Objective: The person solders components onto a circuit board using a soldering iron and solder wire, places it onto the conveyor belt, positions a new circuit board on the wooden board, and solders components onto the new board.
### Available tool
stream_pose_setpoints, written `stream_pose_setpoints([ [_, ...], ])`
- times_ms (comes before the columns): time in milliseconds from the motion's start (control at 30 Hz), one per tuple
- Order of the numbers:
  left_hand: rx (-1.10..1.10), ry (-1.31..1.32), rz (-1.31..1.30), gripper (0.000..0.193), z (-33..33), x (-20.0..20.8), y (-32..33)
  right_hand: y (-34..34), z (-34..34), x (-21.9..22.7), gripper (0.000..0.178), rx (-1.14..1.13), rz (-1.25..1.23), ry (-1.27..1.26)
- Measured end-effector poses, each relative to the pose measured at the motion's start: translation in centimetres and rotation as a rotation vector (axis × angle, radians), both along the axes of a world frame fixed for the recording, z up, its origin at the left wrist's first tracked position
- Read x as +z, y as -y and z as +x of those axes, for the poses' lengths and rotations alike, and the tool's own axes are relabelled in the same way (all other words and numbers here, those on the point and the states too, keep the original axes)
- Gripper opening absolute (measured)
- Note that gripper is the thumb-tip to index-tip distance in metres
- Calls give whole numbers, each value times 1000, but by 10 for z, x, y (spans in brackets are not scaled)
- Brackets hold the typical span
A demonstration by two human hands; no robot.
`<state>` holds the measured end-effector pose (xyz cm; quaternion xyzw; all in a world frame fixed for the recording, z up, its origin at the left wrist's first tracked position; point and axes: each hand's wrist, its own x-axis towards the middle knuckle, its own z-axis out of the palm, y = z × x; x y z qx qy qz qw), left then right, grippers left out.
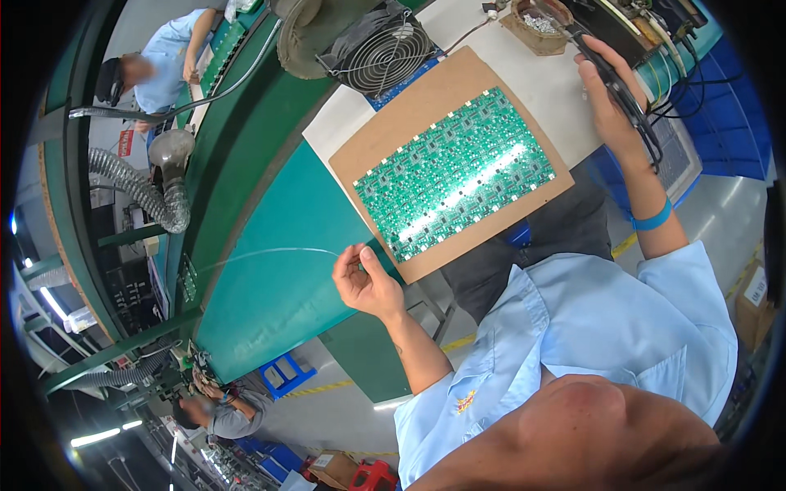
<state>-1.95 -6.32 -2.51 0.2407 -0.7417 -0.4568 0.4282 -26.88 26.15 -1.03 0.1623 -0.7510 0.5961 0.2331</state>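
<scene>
A green circuit board panel (442, 155) with rows of small parts lies on a brown cardboard sheet (450, 78) in front of me. Off its near left corner, my left hand (367, 282) is closed, pinching a thin, pale solder wire (282, 249) that trails away to the left. My right hand (612, 102), with a blue band on its wrist, grips the dark handle of a soldering iron (618, 86) to the right of the panel. The iron's front end points at a small brown pot (539, 37) holding silvery shavings; its very tip is hard to make out.
A black fan with a wire guard (381, 65) stands behind the cardboard. Cables and blue bins (725, 106) are at the right. The green bench (262, 286) stretches left beside a flexible duct (135, 176). Two other people work farther off, at the upper left and lower left.
</scene>
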Motion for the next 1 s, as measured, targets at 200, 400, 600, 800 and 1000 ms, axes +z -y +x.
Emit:
stream_pose_setpoints([
  [200, 44, 20, -15, 23, 0, 1, -1, -6, -6, -12, 35, -67, 137, 2],
  [400, -46, -189, 6, 22, 5, 0, 9, -8, -9, -17, 35, -14, 51, -4],
  [600, -6, 199, -407, 35, 46, 29, 28, -10, -12, -21, 35, -53, 97, 24],
  [800, -118, 601, -667, 40, 57, 30, 41, -15, -2, -24, 32, 111, -6, -131],
  [1000, 19, 702, -1043, 25, 47, 40, 38, -27, 53, -9, 38, 487, 105, -21],
])
